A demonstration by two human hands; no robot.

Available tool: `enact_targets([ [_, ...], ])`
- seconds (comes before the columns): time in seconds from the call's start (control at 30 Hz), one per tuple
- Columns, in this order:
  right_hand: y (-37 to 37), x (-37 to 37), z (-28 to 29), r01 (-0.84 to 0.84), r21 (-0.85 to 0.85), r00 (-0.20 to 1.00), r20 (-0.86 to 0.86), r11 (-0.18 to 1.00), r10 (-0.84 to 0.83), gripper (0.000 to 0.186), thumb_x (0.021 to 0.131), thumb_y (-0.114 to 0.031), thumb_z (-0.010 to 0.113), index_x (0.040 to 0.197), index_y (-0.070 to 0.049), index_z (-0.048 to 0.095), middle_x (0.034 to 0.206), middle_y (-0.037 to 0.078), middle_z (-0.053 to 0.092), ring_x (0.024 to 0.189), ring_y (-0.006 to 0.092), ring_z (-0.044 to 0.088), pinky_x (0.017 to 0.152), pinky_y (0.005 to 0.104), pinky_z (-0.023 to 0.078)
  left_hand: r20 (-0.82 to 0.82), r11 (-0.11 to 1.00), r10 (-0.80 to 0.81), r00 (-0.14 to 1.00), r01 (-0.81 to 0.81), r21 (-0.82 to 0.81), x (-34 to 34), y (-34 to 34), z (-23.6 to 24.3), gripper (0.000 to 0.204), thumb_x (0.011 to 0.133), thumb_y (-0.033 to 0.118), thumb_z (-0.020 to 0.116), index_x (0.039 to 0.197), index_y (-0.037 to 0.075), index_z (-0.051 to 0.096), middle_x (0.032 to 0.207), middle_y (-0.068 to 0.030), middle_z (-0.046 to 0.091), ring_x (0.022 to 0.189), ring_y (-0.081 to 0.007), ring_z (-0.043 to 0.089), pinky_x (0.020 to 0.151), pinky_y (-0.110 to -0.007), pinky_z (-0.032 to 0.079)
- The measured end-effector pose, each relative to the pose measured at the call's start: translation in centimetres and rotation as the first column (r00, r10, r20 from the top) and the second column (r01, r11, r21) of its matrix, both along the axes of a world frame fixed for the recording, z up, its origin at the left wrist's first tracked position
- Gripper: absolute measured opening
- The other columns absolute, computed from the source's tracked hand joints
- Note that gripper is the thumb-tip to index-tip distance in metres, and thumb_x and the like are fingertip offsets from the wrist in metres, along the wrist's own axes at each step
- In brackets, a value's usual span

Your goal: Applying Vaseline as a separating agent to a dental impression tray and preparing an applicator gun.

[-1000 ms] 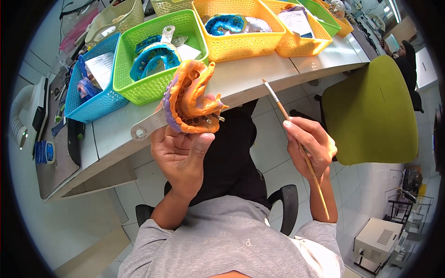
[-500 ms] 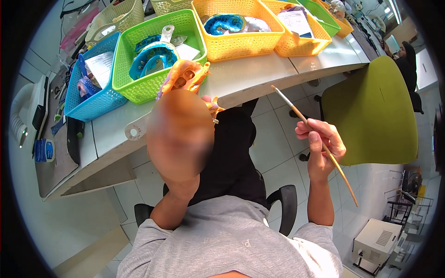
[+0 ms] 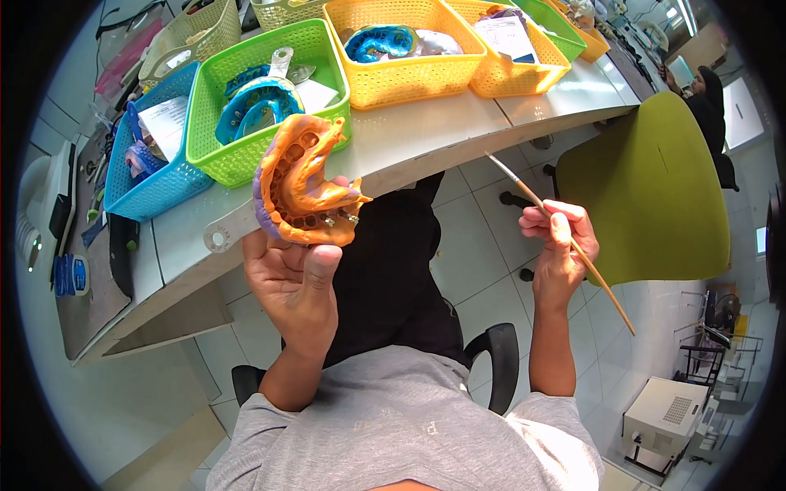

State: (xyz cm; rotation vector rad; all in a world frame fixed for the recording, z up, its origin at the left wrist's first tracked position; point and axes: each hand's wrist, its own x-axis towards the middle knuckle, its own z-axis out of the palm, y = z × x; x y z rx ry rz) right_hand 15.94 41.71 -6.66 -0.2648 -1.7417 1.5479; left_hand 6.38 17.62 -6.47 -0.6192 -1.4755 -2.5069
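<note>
1. The orange-and-purple dental impression (image 3: 288, 192) is held up in the air in front of the bench edge, its tooth hollows toward the camera. Two small metal posts (image 3: 330, 221) stand in it near its five o'clock side.
2. From it a pale tray handle (image 3: 219, 236), pierced by a hole, sticks out toward eight o'clock.
3. At six o'clock the left hand (image 3: 296, 286) grips the impression, thumb on its lower edge, other fingers behind.
4. Between three and four o'clock, well apart, the right hand (image 3: 563, 241) pinches a thin wooden brush (image 3: 517, 183) along its shaft; the tip points roughly to eleven.
5. At eleven o'clock on the white bench (image 3: 385, 135) is a green basket (image 3: 225, 162) with a blue impression (image 3: 286, 96) inside.
6. A blue basket (image 3: 155, 195) lies between nine and ten, a yellow basket (image 3: 409, 84) at one.
7. Further out at three o'clock stands an olive-green chair (image 3: 655, 196).
</note>
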Motion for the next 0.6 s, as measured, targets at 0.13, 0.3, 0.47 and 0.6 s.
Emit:
enact_targets([
  [0.13, -0.7, 1.1, 2.2, -0.037, 0.051, 0.997, -0.068, 0.998, 0.04, 0.018, 0.087, -0.004, 0.064, 0.101, 0.005, 0.059, 0.084, 0.017, 0.068, 0.07, 0.019, 0.067, 0.065, 0.0285, 0.057, 0.061, 0.992, -0.118, 0.991, 0.116, 0.049, -0.2, 0.5, 0.2, 0.074, 0.084, 0.024, 0.072, 0.14, -0.003, 0.031, 0.13, -0.0178, 0.051, 0.117, -0.0362, 0.054, 0.095, -0.047, 0.05],
  [0.3, -1.9, 1.3, 7.0, -0.151, 0.29, 0.952, -0.213, 0.945, 0.218, 0.023, 0.084, -0.013, 0.071, 0.097, 0.004, 0.062, 0.075, 0.017, 0.067, 0.065, 0.0189, 0.067, 0.054, 0.0274, 0.055, 0.085, 0.984, -0.176, 0.981, 0.177, -0.007, 0.1, 0.1, 0.8, 0.08, 0.083, 0.038, 0.071, 0.138, -0.007, 0.033, 0.128, -0.0178, 0.053, 0.114, -0.0307, 0.057, 0.095, -0.045, 0.049],
  [0.47, -2.9, -0.4, 11.3, -0.284, 0.586, 0.892, -0.13, 0.759, 0.434, 0.022, 0.08, -0.016, 0.076, 0.089, 0.0, 0.065, 0.071, 0.014, 0.065, 0.066, 0.0198, 0.066, 0.053, 0.0244, 0.052, 0.095, 0.964, -0.267, 0.959, 0.265, 0.04, 0.6, -0.4, 2.0, 0.07, 0.082, 0.032, 0.073, 0.129, -0.011, 0.043, 0.121, -0.0153, 0.056, 0.111, -0.0197, 0.056, 0.096, -0.032, 0.045],
  [0.6, -3.7, -1.6, 12.8, -0.321, 0.681, 0.875, -0.054, 0.659, 0.482, 0.019, 0.074, -0.008, 0.077, 0.086, -0.001, 0.066, 0.072, 0.013, 0.066, 0.063, 0.0196, 0.065, 0.053, 0.0243, 0.052, 0.051, 0.964, -0.264, 0.963, 0.263, 0.024, 0.9, -0.5, 2.1, 0.064, 0.083, 0.028, 0.072, 0.127, -0.011, 0.047, 0.117, -0.0149, 0.057, 0.104, -0.0181, 0.059, 0.091, -0.031, 0.049],
])
